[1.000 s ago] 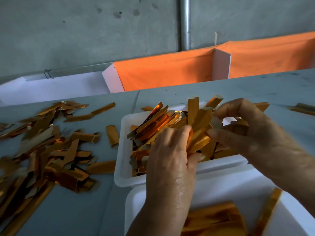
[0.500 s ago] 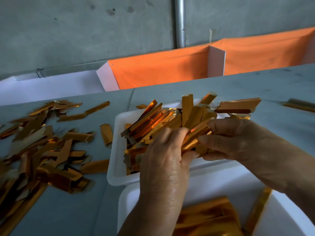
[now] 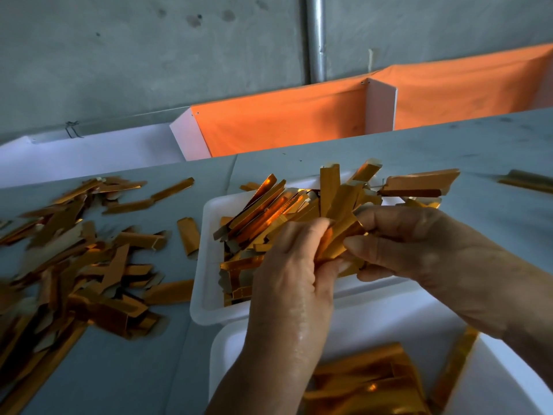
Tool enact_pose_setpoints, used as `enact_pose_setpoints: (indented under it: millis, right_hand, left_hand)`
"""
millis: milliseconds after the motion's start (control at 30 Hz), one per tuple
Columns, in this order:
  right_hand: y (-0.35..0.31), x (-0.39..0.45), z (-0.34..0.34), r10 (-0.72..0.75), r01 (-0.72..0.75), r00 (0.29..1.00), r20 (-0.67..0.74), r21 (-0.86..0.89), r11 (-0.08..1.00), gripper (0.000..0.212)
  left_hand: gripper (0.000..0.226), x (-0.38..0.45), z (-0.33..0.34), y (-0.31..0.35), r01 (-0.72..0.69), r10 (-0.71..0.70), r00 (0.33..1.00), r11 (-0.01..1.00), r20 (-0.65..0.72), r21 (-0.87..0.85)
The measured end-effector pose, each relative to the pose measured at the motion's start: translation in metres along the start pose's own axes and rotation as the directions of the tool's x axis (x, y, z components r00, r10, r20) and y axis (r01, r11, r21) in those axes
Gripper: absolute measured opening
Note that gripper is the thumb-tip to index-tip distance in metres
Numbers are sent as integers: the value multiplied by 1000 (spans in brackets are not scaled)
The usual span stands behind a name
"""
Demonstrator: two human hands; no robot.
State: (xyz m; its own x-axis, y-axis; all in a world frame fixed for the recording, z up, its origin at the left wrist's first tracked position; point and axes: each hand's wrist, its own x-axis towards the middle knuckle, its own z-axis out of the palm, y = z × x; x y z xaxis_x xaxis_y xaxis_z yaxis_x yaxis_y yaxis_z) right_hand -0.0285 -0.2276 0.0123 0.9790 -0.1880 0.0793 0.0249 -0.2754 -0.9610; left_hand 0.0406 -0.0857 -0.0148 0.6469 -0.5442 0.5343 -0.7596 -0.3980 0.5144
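Note:
A white tray point(image 3: 209, 301) in the middle of the table holds a heap of shiny gold foil strips point(image 3: 269, 208). Above its near side, my left hand point(image 3: 294, 283) and my right hand point(image 3: 419, 250) both grip one bunch of gold strips point(image 3: 341, 235), fingers curled round it from either side. The strips fan upward and to the right out of the grip. A second white tray point(image 3: 374, 319) sits nearest me, with flat gold strips point(image 3: 365, 381) lying in it, partly hidden by my left wrist.
A large loose pile of gold strips point(image 3: 74, 265) covers the grey table point(image 3: 179, 369) on the left. One strip lies at the far right point(image 3: 526, 181). Behind the table stand orange cloth bins point(image 3: 284, 121) with white dividers, then a concrete wall with a metal pipe point(image 3: 315, 37).
My right hand has dropped from above the bunch to grip it at the side, close against my left hand. The view has shifted slightly.

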Motion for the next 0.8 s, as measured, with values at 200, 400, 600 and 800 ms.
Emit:
enact_pose_setpoints:
  millis: [200, 400, 600, 800]
  right_hand:
    - [-6, -2, 2, -48, 33, 988, -149, -102, 994, 31]
    - [-5, 1, 0, -33, 53, 963, -267, 71, 996, 8]
    - [0, 1, -8, 28, 30, 982, -186, 300, 953, 10]
    - [4, 2, -16, 41, -13, 997, -62, 396, 918, 8]
  left_hand:
    - [49, -1, -1, -4, 56, -49, 996, 993, 68, -101]
    - [45, -1, -5, -7, 63, -40, 989, 985, 140, -163]
    - [53, -1, -8, -6, 37, 2, 989, 966, 150, -254]
    - [43, -1, -8, -8, 100, -21, 982, 897, 186, -430]
